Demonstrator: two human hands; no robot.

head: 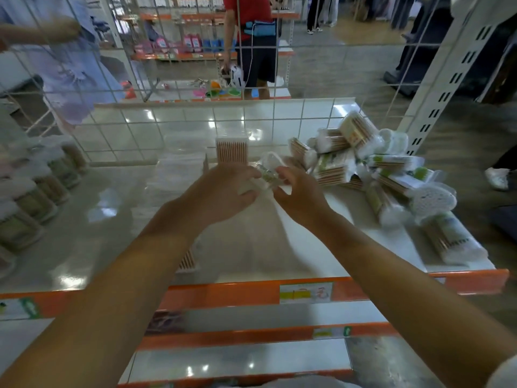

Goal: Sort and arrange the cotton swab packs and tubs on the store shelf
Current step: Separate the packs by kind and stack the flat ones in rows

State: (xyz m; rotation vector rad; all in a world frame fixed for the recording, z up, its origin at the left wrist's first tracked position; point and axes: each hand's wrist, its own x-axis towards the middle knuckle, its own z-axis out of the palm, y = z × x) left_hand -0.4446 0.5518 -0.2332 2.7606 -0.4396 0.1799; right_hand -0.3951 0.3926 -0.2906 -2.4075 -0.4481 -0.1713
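Observation:
Both my hands hold one clear cotton swab pack point(268, 172) over the middle of the white shelf point(92, 225). My left hand point(223, 189) grips its left end and my right hand point(299, 191) pinches its right end. A square clear tub of wooden swabs point(231, 150) stands upright just behind the hands. A loose heap of swab packs point(372, 166) lies to the right, with one pack point(450, 239) near the front right corner. A row of swab tubs point(36, 197) lines the left side. The image is blurred.
A white wire grid point(195, 119) backs the shelf. An orange price rail point(251, 292) runs along its front edge, with lower shelves beneath. A slotted white upright point(444, 88) stands at the right. A person in a red top point(249, 40) stands in the aisle beyond.

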